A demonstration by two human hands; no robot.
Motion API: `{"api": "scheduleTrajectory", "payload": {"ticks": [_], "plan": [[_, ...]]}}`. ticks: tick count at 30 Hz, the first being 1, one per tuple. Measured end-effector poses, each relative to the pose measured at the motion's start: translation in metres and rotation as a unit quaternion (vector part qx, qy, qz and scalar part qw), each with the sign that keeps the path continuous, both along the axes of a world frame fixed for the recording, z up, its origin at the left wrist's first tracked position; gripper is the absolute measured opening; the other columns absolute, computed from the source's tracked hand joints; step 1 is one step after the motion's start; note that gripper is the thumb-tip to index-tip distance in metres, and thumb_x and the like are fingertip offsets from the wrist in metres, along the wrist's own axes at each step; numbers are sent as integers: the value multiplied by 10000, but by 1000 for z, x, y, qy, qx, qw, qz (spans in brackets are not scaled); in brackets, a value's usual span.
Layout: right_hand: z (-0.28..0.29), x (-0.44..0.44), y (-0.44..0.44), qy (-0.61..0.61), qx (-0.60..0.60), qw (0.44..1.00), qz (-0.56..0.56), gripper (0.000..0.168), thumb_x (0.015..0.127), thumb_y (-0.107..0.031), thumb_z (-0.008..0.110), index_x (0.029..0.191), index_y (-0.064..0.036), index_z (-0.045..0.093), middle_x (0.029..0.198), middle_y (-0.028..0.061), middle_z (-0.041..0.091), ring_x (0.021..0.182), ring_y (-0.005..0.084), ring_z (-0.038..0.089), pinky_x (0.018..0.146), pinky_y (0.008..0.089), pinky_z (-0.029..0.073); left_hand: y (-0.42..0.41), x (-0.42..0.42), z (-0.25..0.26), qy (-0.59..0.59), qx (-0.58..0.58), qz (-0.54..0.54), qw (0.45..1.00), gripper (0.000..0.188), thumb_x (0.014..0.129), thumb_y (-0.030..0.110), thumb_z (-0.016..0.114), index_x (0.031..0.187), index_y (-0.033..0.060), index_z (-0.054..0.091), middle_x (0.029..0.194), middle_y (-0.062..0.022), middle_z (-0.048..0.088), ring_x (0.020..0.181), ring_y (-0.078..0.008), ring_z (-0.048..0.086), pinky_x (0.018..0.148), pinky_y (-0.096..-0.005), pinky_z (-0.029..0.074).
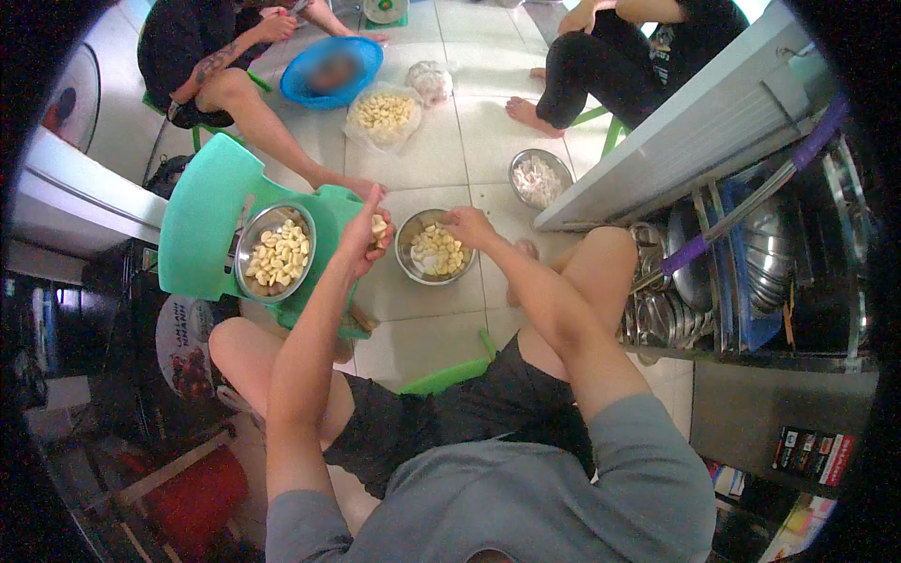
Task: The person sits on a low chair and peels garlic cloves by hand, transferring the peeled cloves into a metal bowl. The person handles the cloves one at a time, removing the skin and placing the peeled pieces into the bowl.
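Observation:
My left hand is raised over the front of a green plastic chair, its fingers curled around several pale peeled garlic cloves. My right hand reaches over the far right rim of a steel bowl on the tiled floor. Its fingertips dip inside, and whether they pinch a clove cannot be made out. More peeled cloves lie in that bowl, with a bare patch of its bottom showing. On the chair, left of my left forearm, another steel bowl holds a heap of cloves.
A steel bowl of whitish pieces stands by the white door panel. Farther off are an open bag of cloves, a tied bag and a blue basin. Two people sit beyond. Metal cookware fills a rack at right.

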State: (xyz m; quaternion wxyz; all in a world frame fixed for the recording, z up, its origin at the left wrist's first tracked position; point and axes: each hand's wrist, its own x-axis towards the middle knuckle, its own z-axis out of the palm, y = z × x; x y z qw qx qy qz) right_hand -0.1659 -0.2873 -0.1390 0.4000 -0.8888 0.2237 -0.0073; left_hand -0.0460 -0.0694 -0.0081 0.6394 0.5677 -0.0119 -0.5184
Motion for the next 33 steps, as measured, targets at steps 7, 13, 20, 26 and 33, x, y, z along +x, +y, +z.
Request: {"api": "scheduleTrajectory", "payload": {"ticks": [7,13,20,26,33], "plan": [[158,18,83,-159,249,950,98,332,741,-213,809,958,-28,639,731,-2,604,647,61,549,568,231,449,8,4,-1,-23,16,25,999,575,895,690,399,732,146,490,550,21,485,386,-62,405,308,-193,193],[148,10,89,-158,156,966,136,308,711,-180,829,918,-27,660,718,-10,578,664,71,548,592,221,437,-5,-20,12,-61,59,-15,996,584,879,712,401,807,152,548,598,49,495,396,-41,385,312,-190,191],[150,13,78,-146,280,942,111,255,774,-142,767,948,17,671,820,64,668,701,112,630,604,245,499,-2,-14,15,-46,13,-54,997,488,966,564,392,846,131,581,608,53,479,472,-23,404,336,-165,209],[148,15,76,-153,290,939,106,231,842,-114,687,1017,35,660,876,97,692,723,123,650,599,261,528,3,-7,3,-20,-47,-20,998,354,975,445,474,1018,104,559,749,34,528,567,-30,455,355,-158,236],[145,14,67,-176,347,920,48,215,851,-103,652,1027,18,680,825,71,689,737,133,655,612,257,528,-1,-12,22,16,-54,-2,998,304,975,395,501,1025,95,519,762,23,540,531,-39,441,352,-153,247]]}}
